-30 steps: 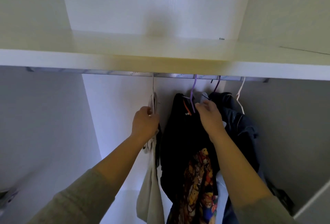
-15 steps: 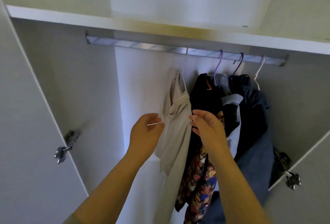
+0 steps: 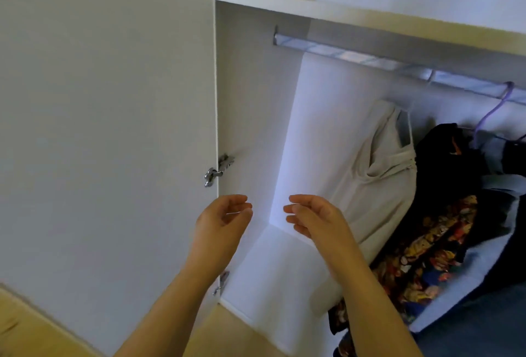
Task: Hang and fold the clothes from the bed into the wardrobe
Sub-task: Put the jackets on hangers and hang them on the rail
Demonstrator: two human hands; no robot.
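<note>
Wardrobe door (image 3: 108, 129) stands open on the left, hinge (image 3: 219, 170) showing. Our left hand (image 3: 222, 220) and right hand (image 3: 316, 218) hover in front of the opening, fingers loosely curled, holding nothing, a gap between them. Right of them the beige top (image 3: 381, 186) hangs from the rail (image 3: 370, 56), probably on a pale hanger, though that's hard to see. Dark clothes (image 3: 455, 171) hang just beside it, with a purple hanger (image 3: 489, 113) above them.

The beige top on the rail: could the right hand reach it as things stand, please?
Probably yes: the right hand is open and empty, just left of the beige top, with nothing between them.
</note>
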